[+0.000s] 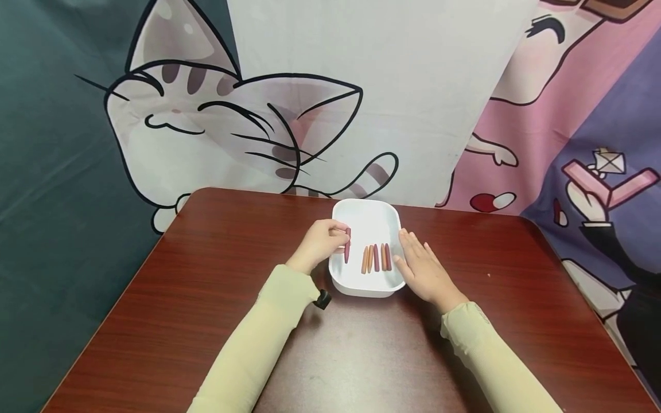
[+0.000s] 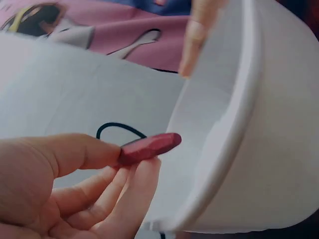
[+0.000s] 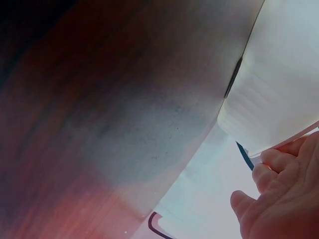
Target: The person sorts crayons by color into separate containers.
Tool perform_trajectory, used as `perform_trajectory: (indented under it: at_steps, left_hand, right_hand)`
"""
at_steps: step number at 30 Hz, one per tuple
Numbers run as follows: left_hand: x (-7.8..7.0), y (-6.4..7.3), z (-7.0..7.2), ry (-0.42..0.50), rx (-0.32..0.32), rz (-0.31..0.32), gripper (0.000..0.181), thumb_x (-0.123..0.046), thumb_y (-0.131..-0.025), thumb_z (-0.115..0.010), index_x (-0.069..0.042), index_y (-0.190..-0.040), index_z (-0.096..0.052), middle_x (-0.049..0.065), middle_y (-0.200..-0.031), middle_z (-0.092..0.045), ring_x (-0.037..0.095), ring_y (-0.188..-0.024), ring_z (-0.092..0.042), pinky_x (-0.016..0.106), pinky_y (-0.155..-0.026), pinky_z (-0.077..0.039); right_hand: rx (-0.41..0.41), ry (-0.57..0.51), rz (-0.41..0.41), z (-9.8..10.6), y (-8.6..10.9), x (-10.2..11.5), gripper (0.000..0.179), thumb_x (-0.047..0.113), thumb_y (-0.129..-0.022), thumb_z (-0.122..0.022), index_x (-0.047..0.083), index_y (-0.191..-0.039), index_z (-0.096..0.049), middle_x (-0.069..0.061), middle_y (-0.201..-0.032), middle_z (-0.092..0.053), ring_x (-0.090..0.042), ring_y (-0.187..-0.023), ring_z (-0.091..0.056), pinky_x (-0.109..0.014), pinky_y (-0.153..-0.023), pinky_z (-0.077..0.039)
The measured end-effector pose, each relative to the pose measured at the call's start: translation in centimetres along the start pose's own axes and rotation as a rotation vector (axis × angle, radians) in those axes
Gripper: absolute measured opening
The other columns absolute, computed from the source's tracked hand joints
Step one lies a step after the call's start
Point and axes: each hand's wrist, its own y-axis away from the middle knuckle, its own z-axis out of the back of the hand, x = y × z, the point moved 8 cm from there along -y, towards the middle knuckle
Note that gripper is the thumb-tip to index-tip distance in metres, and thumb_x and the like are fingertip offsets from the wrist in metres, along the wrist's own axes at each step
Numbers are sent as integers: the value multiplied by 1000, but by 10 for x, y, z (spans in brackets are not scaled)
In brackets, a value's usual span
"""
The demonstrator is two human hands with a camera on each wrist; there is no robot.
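Between thumb and fingertips, my left hand (image 1: 321, 245) pinches a dark red crayon (image 1: 348, 245) upright over the left side of a white tray (image 1: 365, 215). Up close in the left wrist view, the crayon (image 2: 152, 148) has a faceted, tapered shape. Inside the tray, several orange-brown and dark red crayons (image 1: 376, 258) lie side by side in a row. My right hand (image 1: 426, 269) rests along the tray's right rim with its fingers extended. In the right wrist view, the fingers of that hand (image 3: 286, 186) lie against the tray's outer side (image 3: 279, 94).
The tray stands on a reddish-brown wooden table (image 1: 232, 241), near its far edge. Behind the table hangs a cloth backdrop (image 1: 413, 86) printed with a cartoon cat and other figures. A small black object (image 1: 322, 299) sits at the left wrist.
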Motion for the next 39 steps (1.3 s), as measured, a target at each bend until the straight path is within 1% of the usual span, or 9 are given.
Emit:
perform_trajectory:
  at_steps: [3,8,11,15,19,24,29,34,39]
  left_hand:
    - [-8,-6,-5,-173,-34,-21,24,-7,-94,-67,1,-116,-70,14,-104,-75,20,-89,-73,29,-77,-60]
    - [-13,-15,-17,-379,-43,-50,22,-10,-93,-69,0,-112,-70,12,-101,-75,18,-86,-72,30,-80,-58]
    - [-13,-18,-24,-515,-38,-82,19,-12,-93,-71,0,-108,-70,10,-95,-73,19,-86,-67,32,-80,-55]
    - [-14,-19,-32,-704,-19,-112,13,-11,-93,-71,-2,-100,-67,6,-85,-66,18,-77,-59,31,-74,-52]
    - [-13,-18,-40,-824,12,-121,7,-8,-95,-68,-2,-99,-65,6,-85,-67,16,-73,-60,28,-69,-53]
    - [-13,-17,-44,-870,1,-110,13,-7,-97,-66,0,-108,-66,12,-98,-72,21,-87,-70,32,-78,-58]
    - [-13,-15,-45,-892,-5,-128,17,-9,-96,-67,0,-110,-67,15,-102,-73,28,-96,-72,38,-85,-58]
    - [-13,-12,-44,-827,29,-132,20,-14,-98,-66,-1,-112,-67,13,-105,-73,25,-94,-69,38,-86,-56]
    - [-17,-9,-33,-738,17,-120,21,-18,-98,-64,-4,-114,-67,10,-101,-72,21,-84,-63,36,-80,-54]
  right_hand:
    - [-3,0,-1,1,-1,1,67,39,-109,-38,1,-160,-19,-17,-166,-20,-38,-153,-17,-60,-121,-14]
    - [3,4,-6,0,-2,2,67,39,-109,-38,1,-160,-18,-16,-167,-19,-38,-153,-16,-60,-121,-13]
    - [4,2,-8,0,-2,4,68,39,-108,-40,1,-160,-19,-16,-167,-20,-38,-153,-17,-59,-121,-13]
    - [-3,-4,-6,-1,-3,7,68,39,-107,-41,2,-160,-20,-16,-166,-21,-38,-153,-17,-60,-121,-14]
    - [-5,-3,-7,-2,-4,8,68,38,-107,-42,2,-161,-20,-16,-166,-21,-38,-153,-17,-60,-121,-14]
    - [6,-5,-5,-3,-4,8,68,39,-108,-40,2,-161,-19,-16,-167,-20,-38,-153,-17,-60,-121,-13]
    - [9,-6,-3,-4,-4,8,68,40,-108,-39,2,-161,-19,-16,-167,-20,-37,-153,-17,-60,-121,-13]
    - [12,-9,-4,-5,-4,7,69,41,-108,-39,1,-160,-19,-17,-167,-20,-37,-153,-16,-61,-121,-14]
    - [31,-15,-20,-7,-2,5,70,41,-107,-41,3,-161,-17,-15,-167,-18,-37,-154,-14,-60,-121,-13]
